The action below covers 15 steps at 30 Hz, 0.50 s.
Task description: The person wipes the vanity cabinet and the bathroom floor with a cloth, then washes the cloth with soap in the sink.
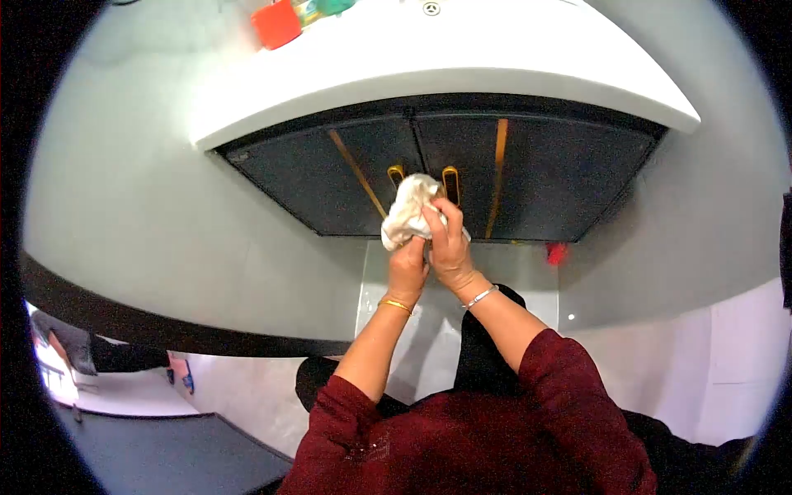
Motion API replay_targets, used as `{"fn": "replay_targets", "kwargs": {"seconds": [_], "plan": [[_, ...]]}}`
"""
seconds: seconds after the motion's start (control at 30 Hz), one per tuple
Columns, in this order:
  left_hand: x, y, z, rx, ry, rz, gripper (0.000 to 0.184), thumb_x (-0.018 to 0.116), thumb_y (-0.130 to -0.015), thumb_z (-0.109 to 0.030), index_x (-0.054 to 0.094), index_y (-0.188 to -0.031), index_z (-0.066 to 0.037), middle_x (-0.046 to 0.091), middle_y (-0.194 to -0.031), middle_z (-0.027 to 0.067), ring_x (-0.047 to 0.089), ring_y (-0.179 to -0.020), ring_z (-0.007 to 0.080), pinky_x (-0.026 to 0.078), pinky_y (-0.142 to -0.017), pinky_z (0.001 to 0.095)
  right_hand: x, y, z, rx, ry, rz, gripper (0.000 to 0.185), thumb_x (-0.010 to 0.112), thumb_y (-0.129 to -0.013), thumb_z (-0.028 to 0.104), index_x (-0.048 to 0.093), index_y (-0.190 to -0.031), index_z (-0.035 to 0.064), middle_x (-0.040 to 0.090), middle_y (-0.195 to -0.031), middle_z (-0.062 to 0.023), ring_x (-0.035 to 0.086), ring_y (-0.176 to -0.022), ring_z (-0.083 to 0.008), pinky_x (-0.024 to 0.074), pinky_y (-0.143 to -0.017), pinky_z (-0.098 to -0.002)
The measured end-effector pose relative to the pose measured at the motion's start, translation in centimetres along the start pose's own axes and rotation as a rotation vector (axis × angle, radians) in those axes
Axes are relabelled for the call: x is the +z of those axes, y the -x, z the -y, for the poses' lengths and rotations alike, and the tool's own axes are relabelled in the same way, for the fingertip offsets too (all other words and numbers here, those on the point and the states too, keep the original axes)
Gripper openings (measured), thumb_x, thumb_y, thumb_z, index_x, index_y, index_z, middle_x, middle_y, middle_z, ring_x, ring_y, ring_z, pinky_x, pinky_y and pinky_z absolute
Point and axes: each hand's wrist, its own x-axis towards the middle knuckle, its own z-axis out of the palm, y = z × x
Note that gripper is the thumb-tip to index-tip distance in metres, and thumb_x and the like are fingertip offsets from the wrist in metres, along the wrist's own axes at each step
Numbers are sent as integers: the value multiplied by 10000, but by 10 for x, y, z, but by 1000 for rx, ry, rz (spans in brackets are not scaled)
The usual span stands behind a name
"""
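A crumpled white cloth [408, 212] is held up between both hands, in front of a dark cabinet [561, 177] with gold handles. My left hand [407, 266] is closed on the cloth's lower edge, its thumb pointing up. My right hand [450, 243] grips the cloth from the right, fingers bent over it. The two hands are close together at the wrists. Part of the cloth hides the lower end of the left gold handle [396, 175]; the right gold handle [450, 183] shows just above my right hand.
Above the cabinet is a white countertop [462, 62] with a drain. A red object [276, 25] and a green item [333, 7] are at its back left. Another red object [557, 252] is below the cabinet's right side. My dark-clad legs are below.
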Motion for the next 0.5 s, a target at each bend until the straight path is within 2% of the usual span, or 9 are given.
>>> {"fn": "replay_targets", "kwargs": {"seconds": [0.07, 0.17, 0.2, 0.23, 0.3, 0.37, 0.4, 0.47, 0.5], "plan": [[26, 37, 31, -97, 4, 102, 392, 521, -685, 103, 509, -1055, -29, 596, -783, 183, 577, -714, 376, 459, -639, 419, 12, 43, -16, 76, 34, 105, 504, 592, -760, 7, 450, -1237, 87, 449, -1189, -137, 552, -1015, -341, 504, -819, -385], [38, 59, 16, -439, 120, 212, 396, 501, -703, 116, 480, -1070, -32, 609, -897, 203, 590, -867, 397, 480, -747, 411, 19, 80, -17, 262, 52, 288, 452, 577, -774, 30, 473, -1212, 72, 466, -1168, -122, 544, -1019, -356, 497, -799, -394], [45, 71, 13, -511, 241, 203, 402, 495, -709, 115, 469, -1083, -30, 608, -922, 203, 591, -907, 390, 476, -780, 391, 15, 88, -13, 428, 26, 388, 368, 593, -752, 32, 521, -1113, 47, 493, -1067, -145, 542, -993, -382, 485, -764, -416], [56, 98, 30, -572, 373, 288, 404, 481, -712, 122, 472, -1086, -29, 608, -978, 172, 591, -991, 319, 455, -846, 342, 16, 110, -21, 528, -9, 405, 317, 607, -742, 38, 550, -1055, 38, 521, -1003, -154, 553, -962, -392, 484, -755, -409], [44, 117, 17, -1017, 842, 379, 477, 421, -654, 163, 483, -1088, -24, 596, -999, 104, 573, -969, 209, 446, -873, 308, 19, 145, -46, 850, -126, 491, 246, 629, -718, 45, 591, -961, 23, 571, -890, -154, 586, -871, -377, 486, -732, -386], [15, 126, 18, -1094, 1066, 399, 509, 475, -682, 161, 472, -1152, -33, 569, -1067, 107, 544, -1010, 191, 452, -884, 296, -1, 143, -42, 1280, -363, 573, 253, 627, -707, 33, 582, -956, 20, 622, -864, -125, 617, -752, -264, 494, -692, -343], [-3, 124, 14, -1179, 1210, 404, 541, 501, -682, 171, 468, -1182, -34, 559, -1102, 103, 531, -1043, 185, 454, -891, 294, -9, 141, -37, 1346, -476, 542, 253, 627, -717, 38, 573, -963, 19, 620, -873, -117, 613, -762, -243, 496, -686, -339], [-25, 116, 5, -1072, 1123, 384, 527, 660, -725, 42, 465, -1205, -57, 545, -1138, 90, 509, -1068, 173, 444, -897, 293, -18, 133, -32, 1453, -694, 490, 252, 628, -737, 47, 555, -976, 17, 617, -891, -100, 606, -783, -201, 501, -675, -333], [-44, 103, -1, -918, 891, 484, 578, 765, -716, -102, 473, -1214, -76, 533, -1160, 61, 487, -1081, 155, 431, -906, 300, -27, 113, -19, 1439, -798, 465, 248, 630, -758, 61, 529, -979, 14, 603, -887, -93, 599, -774, -186, 501, -665, -322]]}}
